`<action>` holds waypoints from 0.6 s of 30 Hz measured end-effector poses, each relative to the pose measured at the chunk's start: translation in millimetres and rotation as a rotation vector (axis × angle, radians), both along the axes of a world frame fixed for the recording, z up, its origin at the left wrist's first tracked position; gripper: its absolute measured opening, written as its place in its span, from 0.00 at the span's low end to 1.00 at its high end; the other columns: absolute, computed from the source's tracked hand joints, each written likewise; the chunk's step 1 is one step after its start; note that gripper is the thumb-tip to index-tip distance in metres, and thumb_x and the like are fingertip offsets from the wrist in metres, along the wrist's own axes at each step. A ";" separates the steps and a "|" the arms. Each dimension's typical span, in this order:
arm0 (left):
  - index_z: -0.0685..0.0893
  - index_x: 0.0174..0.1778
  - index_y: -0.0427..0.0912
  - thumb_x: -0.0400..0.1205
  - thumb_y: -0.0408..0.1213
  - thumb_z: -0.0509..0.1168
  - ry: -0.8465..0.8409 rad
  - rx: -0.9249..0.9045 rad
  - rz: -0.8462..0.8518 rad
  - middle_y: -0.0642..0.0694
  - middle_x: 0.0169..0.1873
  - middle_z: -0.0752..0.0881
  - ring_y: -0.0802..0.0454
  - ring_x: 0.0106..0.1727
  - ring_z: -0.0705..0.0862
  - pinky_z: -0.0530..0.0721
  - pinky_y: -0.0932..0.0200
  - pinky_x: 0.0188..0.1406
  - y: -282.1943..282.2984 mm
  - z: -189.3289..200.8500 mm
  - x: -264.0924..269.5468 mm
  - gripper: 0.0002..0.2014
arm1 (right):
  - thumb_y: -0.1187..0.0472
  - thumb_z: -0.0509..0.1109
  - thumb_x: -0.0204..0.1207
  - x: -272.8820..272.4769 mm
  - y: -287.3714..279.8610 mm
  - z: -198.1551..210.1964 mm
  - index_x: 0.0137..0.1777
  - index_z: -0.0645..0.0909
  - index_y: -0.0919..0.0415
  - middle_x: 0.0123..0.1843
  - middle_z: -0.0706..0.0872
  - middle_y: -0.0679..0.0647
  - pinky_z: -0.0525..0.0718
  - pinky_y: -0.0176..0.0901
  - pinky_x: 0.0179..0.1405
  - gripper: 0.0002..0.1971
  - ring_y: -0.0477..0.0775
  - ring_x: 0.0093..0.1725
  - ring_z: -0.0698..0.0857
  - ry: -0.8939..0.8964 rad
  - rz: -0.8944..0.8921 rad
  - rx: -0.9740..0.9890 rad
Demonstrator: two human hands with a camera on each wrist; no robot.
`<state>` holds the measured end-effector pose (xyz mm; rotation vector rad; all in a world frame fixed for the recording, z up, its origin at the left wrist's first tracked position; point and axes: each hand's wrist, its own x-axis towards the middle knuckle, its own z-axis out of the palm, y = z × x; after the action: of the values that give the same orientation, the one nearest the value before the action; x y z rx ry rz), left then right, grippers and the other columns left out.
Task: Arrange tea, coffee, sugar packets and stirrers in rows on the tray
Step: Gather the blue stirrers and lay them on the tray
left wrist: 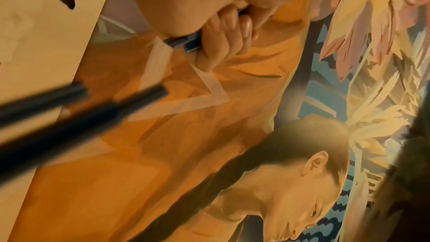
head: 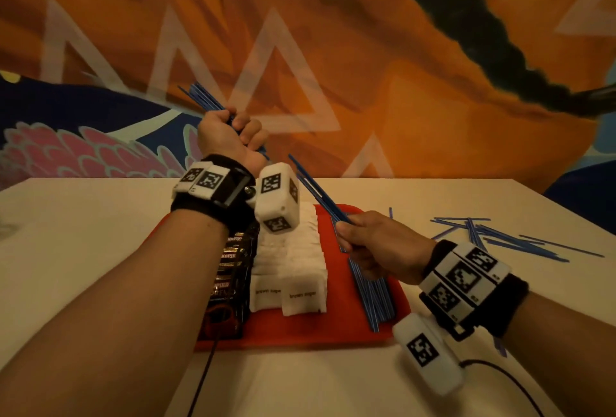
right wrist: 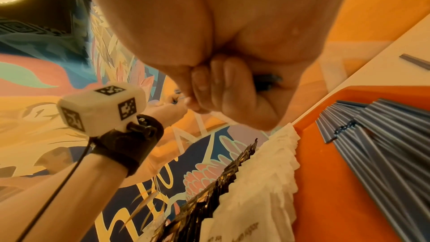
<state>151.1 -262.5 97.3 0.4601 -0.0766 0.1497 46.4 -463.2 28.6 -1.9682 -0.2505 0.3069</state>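
A red tray [head: 346, 326] lies on the white table in the head view. It carries a row of dark coffee sachets [head: 230, 276], two rows of white brown-sugar packets [head: 290, 270] and a pile of blue stirrers [head: 373, 296] at its right side. My left hand [head: 230, 136] is raised above the tray's far left and grips a bundle of blue stirrers [head: 203, 96] in its fist. My right hand [head: 376, 246] is low over the stirrer pile and grips a smaller bunch of blue stirrers [head: 316, 190] that points up and left.
Several loose blue stirrers [head: 500, 233] lie scattered on the table [head: 83, 233] right of the tray. A black cable [head: 200, 383] runs off the table's near edge. A painted orange mural wall [head: 400, 66] stands close behind the table.
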 end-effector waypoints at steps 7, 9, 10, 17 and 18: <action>0.70 0.36 0.47 0.85 0.33 0.48 0.081 0.512 -0.104 0.53 0.22 0.61 0.58 0.17 0.55 0.52 0.67 0.14 -26.3 -42.9 -19.8 0.13 | 0.55 0.54 0.90 11.6 5.5 20.1 0.36 0.71 0.59 0.22 0.68 0.48 0.67 0.38 0.20 0.19 0.46 0.19 0.65 -0.131 -0.180 0.076; 0.72 0.37 0.47 0.84 0.33 0.49 0.095 0.613 -0.167 0.54 0.21 0.62 0.59 0.17 0.56 0.53 0.68 0.14 -42.4 -58.0 -28.9 0.12 | 0.55 0.54 0.90 18.5 13.9 25.6 0.35 0.72 0.59 0.22 0.72 0.50 0.70 0.42 0.23 0.20 0.49 0.19 0.69 -0.214 -0.224 -0.007; 0.73 0.38 0.46 0.84 0.33 0.49 0.098 0.653 -0.191 0.54 0.20 0.62 0.59 0.17 0.56 0.53 0.68 0.15 -49.5 -63.6 -32.7 0.12 | 0.55 0.54 0.90 21.8 18.4 27.4 0.35 0.73 0.59 0.24 0.74 0.52 0.71 0.45 0.26 0.21 0.51 0.22 0.71 -0.265 -0.235 -0.077; 0.74 0.32 0.47 0.89 0.46 0.52 0.053 0.739 -0.287 0.53 0.19 0.63 0.57 0.17 0.56 0.53 0.65 0.18 -65.7 -72.1 -38.3 0.19 | 0.51 0.55 0.86 30.1 33.1 34.6 0.38 0.72 0.53 0.43 0.82 0.56 0.81 0.54 0.43 0.16 0.63 0.43 0.83 -0.433 -0.282 -0.647; 0.75 0.31 0.48 0.89 0.55 0.53 0.044 0.769 -0.280 0.52 0.20 0.64 0.55 0.18 0.56 0.53 0.63 0.20 -66.2 -72.4 -37.4 0.23 | 0.52 0.56 0.86 29.7 33.3 35.7 0.38 0.72 0.53 0.41 0.79 0.54 0.78 0.52 0.41 0.14 0.61 0.42 0.81 -0.438 -0.268 -0.704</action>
<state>113.8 -328.6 24.9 1.2110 -0.1557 -0.1777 76.1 -429.9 64.3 -2.7230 -0.1631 -0.2583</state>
